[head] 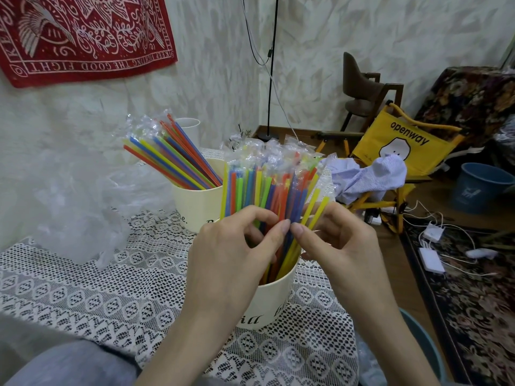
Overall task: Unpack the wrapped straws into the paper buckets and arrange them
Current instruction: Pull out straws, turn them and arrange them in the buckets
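Observation:
A cream paper bucket (274, 299) stands near the table's front, packed with wrapped coloured straws (267, 185) that stand upright and fan out at the top. My left hand (234, 252) and my right hand (337, 240) both reach into this bunch above the rim, fingers curled among the straws, thumbs meeting at the middle. A second cream bucket (195, 207) behind it holds more wrapped straws (172, 157) leaning to the left. A white cup (188, 126) rises behind those.
A crumpled clear plastic bag (80, 215) lies on the lace tablecloth (111, 296) at the left. A yellow folding chair (401, 143) with a striped cloth stands right of the table. Chargers and cables (434, 246) lie on the patterned rug.

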